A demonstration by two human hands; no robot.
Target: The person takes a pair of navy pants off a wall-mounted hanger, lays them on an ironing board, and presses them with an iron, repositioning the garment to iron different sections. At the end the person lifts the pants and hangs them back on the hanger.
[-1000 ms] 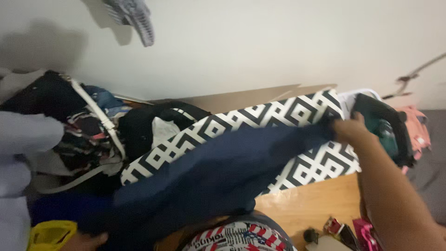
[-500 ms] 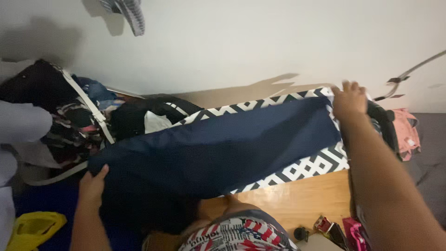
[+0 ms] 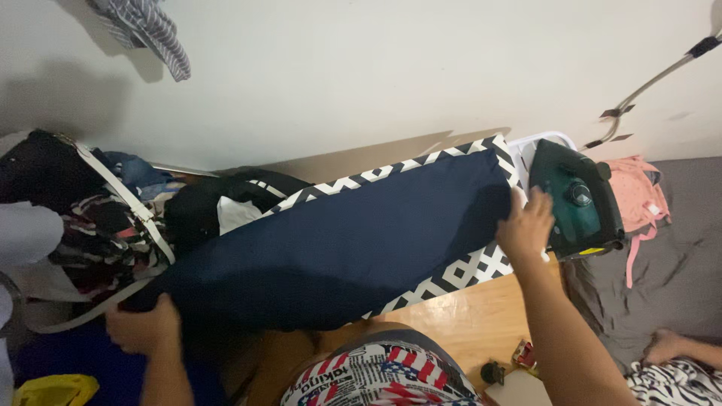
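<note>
Hands — left (image 3: 143, 329), right (image 3: 526, 225) — at navy cloth's (image 3: 338, 240) ends
</note>
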